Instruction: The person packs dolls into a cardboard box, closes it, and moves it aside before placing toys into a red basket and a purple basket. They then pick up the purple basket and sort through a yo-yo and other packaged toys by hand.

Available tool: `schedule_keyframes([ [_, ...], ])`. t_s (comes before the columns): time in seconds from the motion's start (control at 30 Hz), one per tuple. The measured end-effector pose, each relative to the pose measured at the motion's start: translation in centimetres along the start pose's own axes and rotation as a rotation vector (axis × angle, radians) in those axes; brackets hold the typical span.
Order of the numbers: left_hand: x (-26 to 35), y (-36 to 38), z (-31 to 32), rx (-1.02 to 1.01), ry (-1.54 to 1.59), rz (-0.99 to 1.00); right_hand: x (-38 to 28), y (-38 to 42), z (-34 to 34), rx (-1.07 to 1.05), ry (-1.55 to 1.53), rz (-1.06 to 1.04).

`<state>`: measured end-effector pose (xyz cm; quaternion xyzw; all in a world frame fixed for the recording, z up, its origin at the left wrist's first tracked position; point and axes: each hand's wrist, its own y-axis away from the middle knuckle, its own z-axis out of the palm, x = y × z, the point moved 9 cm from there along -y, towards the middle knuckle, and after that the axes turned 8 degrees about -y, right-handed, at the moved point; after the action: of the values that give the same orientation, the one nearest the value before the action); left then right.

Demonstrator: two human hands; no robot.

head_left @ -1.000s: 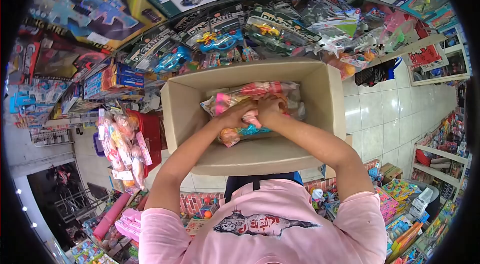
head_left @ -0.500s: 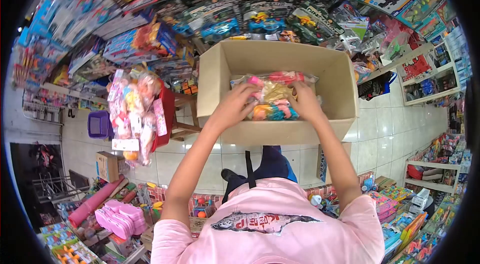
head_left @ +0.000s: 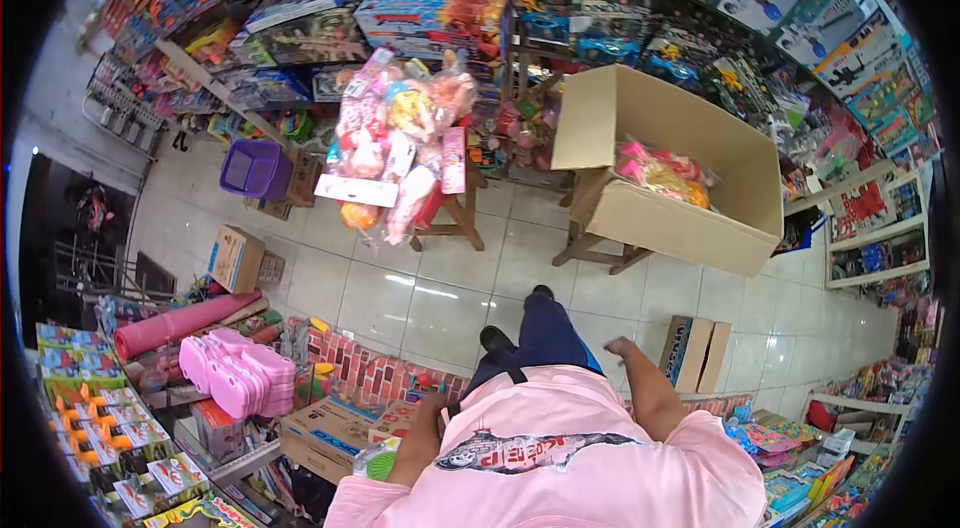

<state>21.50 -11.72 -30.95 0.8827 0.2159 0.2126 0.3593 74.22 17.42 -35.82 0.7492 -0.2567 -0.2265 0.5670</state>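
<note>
My right hand point(head_left: 622, 348) hangs out over the tiled floor to the right of my leg, holding nothing, its small fingers apart. My left hand point(head_left: 432, 405) is low at my left side by the waist; its fingers are too hidden to read. Both hands are away from the cardboard box point(head_left: 683, 218), which stands tilted in view on a wooden stool point(head_left: 600, 250). Inside it lie colourful toys in clear plastic bags point(head_left: 662, 173). A pile of bagged pink dolls point(head_left: 395, 133) rests on a red support at the left.
A purple basket point(head_left: 255, 170) and a small carton point(head_left: 237, 259) stand on the floor at left. Another carton point(head_left: 690, 353) is close to my right hand. Pink plastic cases point(head_left: 235, 373) and a brick-patterned ledge point(head_left: 370, 368) lie behind me. Boxed toys fill the far shelves point(head_left: 430, 13).
Both hands have come out of the box and dropped to my sides, leaving the bagged toys inside. My view and body have turned left, so the box now appears farther right.
</note>
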Motion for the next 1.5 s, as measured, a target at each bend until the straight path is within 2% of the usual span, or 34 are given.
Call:
schedule_keyframes([
  [0.03, -2.2, 4.5, -1.8, -0.018, 0.55, 0.092, 2.5, -0.7, 0.9, -0.044, 0.146, -0.071],
  [0.07, -2.2, 5.5, 1.6, -0.009, 0.56, 0.087, 3.3, 3.8, 0.5, -0.049, 0.028, 0.135],
  [0.1, 0.0, 10.0, -4.6, -0.286, 0.264, -0.226, 5.8, 0.1, 0.8, -0.034, 0.189, 0.074],
  [0.13, -1.0, 7.3, -2.1, -0.282, 0.277, -0.233, 7.8, -3.4, 1.2, -0.021, 0.35, 0.01],
  [0.17, -3.9, 5.6, 1.2, -0.278, 0.172, -0.242, 6.2, -1.8, 1.1, -0.024, 0.362, 0.007],
  [0.2, -6.0, 1.6, 1.3, -0.278, 0.061, -0.251, 4.7, 2.0, 0.7, 0.025, 0.317, 0.067],
  [0.27, -6.9, -2.2, -2.3, 0.123, 0.489, -0.226, 1.3, 5.0, 1.0, 0.058, 0.237, 0.144],
  [0.3, -5.1, -3.0, -7.4, 0.118, 0.484, -0.235, 0.4, 1.9, 2.0, 0.049, 0.212, 0.143],
  [0.33, -2.2, -1.3, -14.4, 0.081, 0.738, -0.351, -0.3, -1.4, 2.9, 0.042, 0.187, 0.141],
  [0.37, -5.6, -6.2, -13.3, 0.081, 0.733, -0.353, -4.6, -0.6, 3.3, 0.077, 0.207, 0.038],
  [0.4, -8.7, -10.6, -15.3, 0.337, 0.684, -0.129, -11.1, 1.1, 3.3, 0.113, 0.227, -0.068],
  [0.43, -8.3, -10.9, -20.6, 0.5, 1.011, -0.092, -18.7, 2.7, 4.0, 0.045, 0.539, -0.328],
  [0.47, -8.4, -11.2, -26.4, 0.539, 1.003, -0.111, -23.6, -2.5, 5.4, 0.309, 0.718, -0.845],
  [0.5, -10.0, -12.3, -30.4, 0.576, 1.044, -0.131, -31.5, 7.0, 2.3, 0.468, 0.325, -0.832],
  [0.53, -11.6, -12.9, -34.6, 0.64, 1.031, -0.211, -36.8, 9.6, 0.8, 0.415, -0.094, -0.74],
  [0.57, -12.7, -13.6, -39.0, 0.685, 1.075, -0.171, -42.1, 13.6, -1.0, 0.646, -0.203, -0.919],
  [0.6, -12.1, -13.4, -44.1, 0.776, 1.064, -0.116, -47.7, 20.4, -2.6, 0.765, -0.363, -1.083],
  [0.63, -10.5, -13.0, -50.0, 0.871, 1.055, -0.051, -52.3, 26.9, -4.0, 0.758, -0.547, -1.182],
  [0.67, -8.5, -12.4, -55.3, 0.955, 0.969, -0.027, -56.1, 31.2, -5.0, 0.931, -0.492, -1.318],
  [0.73, -4.5, -11.0, -63.0, 1.042, 0.874, 0.066, -61.9, 41.7, -5.6, 1.054, -0.421, -1.595],
  [0.8, 0.4, -11.1, -68.6, 1.018, 0.804, 0.175, -67.4, 44.9, -4.6, 0.98, -0.064, -1.487],
  [0.83, 2.7, -11.6, -70.3, 0.973, 0.734, 0.198, -68.8, 45.5, -4.0, 0.986, -0.065, -1.48],
  [0.9, 6.5, -13.8, -71.9, 0.885, 0.695, 0.306, -71.4, 43.7, -1.6, 0.949, 0.22, -1.161],
  [0.93, 7.5, -15.5, -71.6, 0.806, 0.721, 0.274, -72.2, 43.1, -1.0, 0.884, 0.247, -1.087],
  [0.97, 8.4, -16.7, -71.3, 0.727, 0.744, 0.243, -72.5, 42.9, -0.8, 0.889, 0.241, -1.076],
  [1.03, 10.0, -17.3, -71.8, 0.683, 0.71, 0.182, -72.8, 40.6, 0.0, 0.626, 0.079, -0.954],
  [1.07, 9.8, -17.6, -72.0, 0.649, 0.681, 0.107, -72.8, 39.9, 0.2, 0.636, 0.072, -0.944],
  [1.13, 8.5, -19.7, -71.6, 0.653, 0.654, 0.114, -71.7, 39.4, 0.0, 0.648, -0.173, -1.082],
  [1.23, 7.7, -21.6, -71.5, 0.615, 0.543, 0.178, -70.0, 40.1, -0.1, 0.682, -0.348, -1.096],
  [1.37, 7.3, -23.5, -70.5, 0.382, 0.733, 0.199, -68.8, 46.6, 2.7, 0.685, -0.612, -1.267],
  [1.4, 7.1, -23.9, -70.6, 0.413, 0.723, 0.256, -68.8, 46.0, 4.3, 0.599, -0.586, -1.189],
  [1.43, 7.0, -24.1, -70.5, 0.444, 0.715, 0.312, -68.6, 46.1, 5.6, 0.611, -0.586, -1.174],
  [1.47, 8.1, -22.2, -71.7, 0.635, 0.543, 0.5, -69.1, 46.0, 7.6, 0.565, -0.556, -1.171],
  [1.5, 7.8, -22.2, -71.9, 0.621, 0.546, 0.508, -69.6, 46.0, 9.5, 0.52, -0.527, -1.167],
])
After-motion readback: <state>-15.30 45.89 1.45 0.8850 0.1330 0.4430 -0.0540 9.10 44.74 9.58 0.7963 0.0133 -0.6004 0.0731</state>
